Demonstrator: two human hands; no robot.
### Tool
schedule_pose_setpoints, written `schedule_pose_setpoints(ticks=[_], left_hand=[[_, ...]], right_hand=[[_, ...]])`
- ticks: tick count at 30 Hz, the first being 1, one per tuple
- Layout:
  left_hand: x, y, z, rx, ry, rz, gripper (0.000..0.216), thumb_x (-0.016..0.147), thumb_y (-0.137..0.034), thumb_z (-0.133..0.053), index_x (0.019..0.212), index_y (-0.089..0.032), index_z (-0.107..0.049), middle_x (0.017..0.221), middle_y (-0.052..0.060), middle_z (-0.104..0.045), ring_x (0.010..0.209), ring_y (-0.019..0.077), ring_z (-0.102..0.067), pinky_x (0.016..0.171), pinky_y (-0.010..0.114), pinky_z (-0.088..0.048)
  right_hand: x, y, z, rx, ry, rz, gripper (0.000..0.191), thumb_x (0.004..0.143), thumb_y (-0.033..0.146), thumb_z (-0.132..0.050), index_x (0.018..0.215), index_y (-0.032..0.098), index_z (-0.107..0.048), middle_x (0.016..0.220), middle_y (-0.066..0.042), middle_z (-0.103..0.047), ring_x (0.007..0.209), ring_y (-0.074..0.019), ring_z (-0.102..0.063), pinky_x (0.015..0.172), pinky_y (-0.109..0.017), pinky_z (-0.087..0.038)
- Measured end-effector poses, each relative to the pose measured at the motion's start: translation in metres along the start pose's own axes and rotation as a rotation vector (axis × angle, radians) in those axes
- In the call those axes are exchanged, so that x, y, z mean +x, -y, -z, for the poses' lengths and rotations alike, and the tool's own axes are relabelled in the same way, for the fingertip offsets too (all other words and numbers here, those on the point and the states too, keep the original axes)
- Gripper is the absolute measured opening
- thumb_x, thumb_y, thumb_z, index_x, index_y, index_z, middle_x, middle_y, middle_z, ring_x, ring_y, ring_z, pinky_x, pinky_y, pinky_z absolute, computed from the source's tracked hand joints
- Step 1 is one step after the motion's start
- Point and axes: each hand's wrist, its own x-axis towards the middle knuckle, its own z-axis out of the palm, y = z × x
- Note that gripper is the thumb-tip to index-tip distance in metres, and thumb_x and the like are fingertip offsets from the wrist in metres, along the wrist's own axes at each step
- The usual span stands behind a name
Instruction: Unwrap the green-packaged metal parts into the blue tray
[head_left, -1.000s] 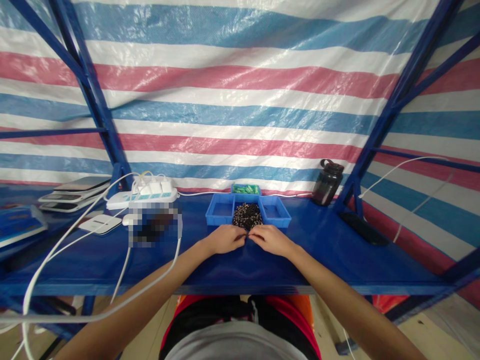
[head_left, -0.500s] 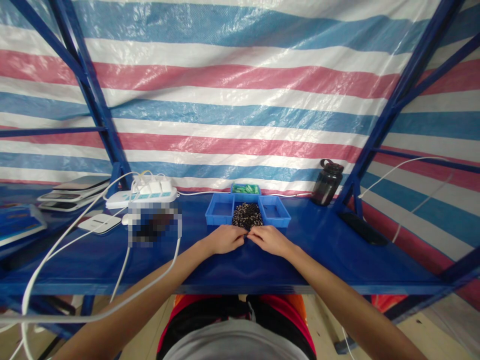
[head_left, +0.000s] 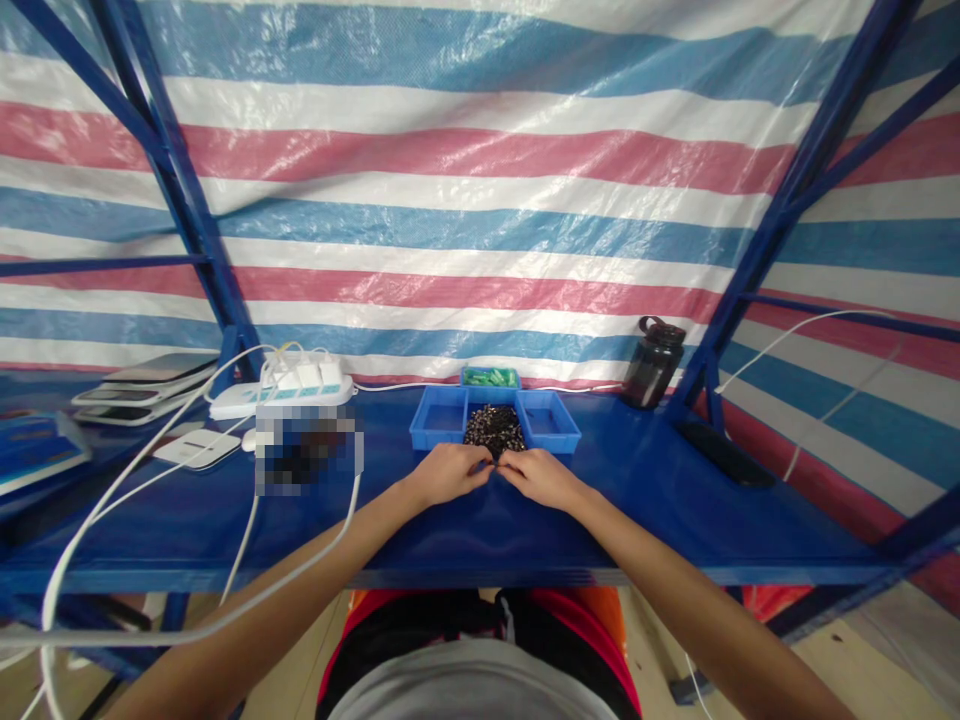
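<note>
My left hand (head_left: 454,473) and my right hand (head_left: 537,474) meet over the blue table, fingertips pinched close together. Whatever lies between the fingertips is too small to make out. Right behind them is a heap of small dark and silvery parts (head_left: 494,428), its near edge partly hidden by my fingers. A blue bin (head_left: 439,440) flanks the heap on the left and another blue bin (head_left: 553,442) on the right. Farther back, a smaller blue bin holds several green pieces (head_left: 490,377).
A dark bottle (head_left: 653,365) stands at the back right, with a flat black object (head_left: 724,453) nearer. On the left are a white power strip (head_left: 285,388), loose white cables (head_left: 105,500), a white flat device (head_left: 197,449) and stacked devices (head_left: 142,388). Blue frame posts rise at both sides.
Both hands stay at the same place, with the fingertips shifted slightly and a small gap showing between them. The bins and the heap look unchanged.
</note>
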Motion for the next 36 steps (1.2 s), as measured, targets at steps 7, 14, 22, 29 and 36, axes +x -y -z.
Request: schedule_pose_setpoints(ticks=[7,14,22,29,36], left_hand=[[-0.0035,-0.0017,0.0003,-0.070,0.029,-0.085,0.020,0.090,-0.033,-0.050,0.099,-0.020,-0.063,0.071,-0.001,-0.064,0.061,0.0120,-0.059,0.057,0.020,-0.036],[-0.0019,-0.0012,0.0005,-0.052,0.021,-0.038,0.022,0.091,-0.032,-0.047,0.104,-0.021,-0.061,0.072,0.000,-0.065,0.064,0.0132,-0.061,0.058,0.020,-0.037],[-0.0005,0.0021,-0.0018,0.024,0.062,0.027,0.019,0.089,-0.029,-0.048,0.102,-0.022,-0.059,0.074,0.000,-0.067,0.066,0.0152,-0.063,0.059,0.021,-0.039],[-0.0009,0.0012,-0.0066,0.041,0.122,-0.025,0.015,0.089,-0.030,-0.048,0.095,-0.020,-0.058,0.074,0.001,-0.067,0.067,0.0163,-0.063,0.058,0.021,-0.039],[-0.0008,0.0019,-0.0058,0.067,0.123,-0.038,0.019,0.093,-0.032,-0.043,0.096,-0.020,-0.057,0.072,0.002,-0.066,0.068,0.0170,-0.064,0.057,0.021,-0.038]], right_hand=[[0.0007,-0.0001,-0.0027,-0.013,0.049,0.034,0.024,0.096,0.024,-0.041,0.086,0.017,-0.061,0.082,-0.006,-0.070,0.076,-0.0166,-0.065,0.066,-0.023,-0.038],[0.0003,-0.0003,-0.0024,-0.013,0.056,0.043,0.023,0.096,0.026,-0.043,0.091,0.017,-0.063,0.084,-0.007,-0.070,0.076,-0.0173,-0.066,0.066,-0.024,-0.039],[0.0005,0.0001,0.0011,-0.042,-0.031,-0.068,0.020,0.094,0.029,-0.047,0.095,0.019,-0.064,0.079,-0.004,-0.070,0.071,-0.0167,-0.065,0.062,-0.023,-0.038],[-0.0019,0.0060,0.0022,0.057,-0.066,0.028,0.018,0.093,0.029,-0.049,0.097,0.020,-0.065,0.076,-0.001,-0.069,0.066,-0.0136,-0.062,0.061,-0.022,-0.038],[-0.0003,-0.0015,0.0021,0.063,-0.086,-0.076,0.017,0.089,0.030,-0.055,0.099,0.019,-0.063,0.069,0.000,-0.067,0.061,-0.0130,-0.061,0.058,-0.022,-0.036]])
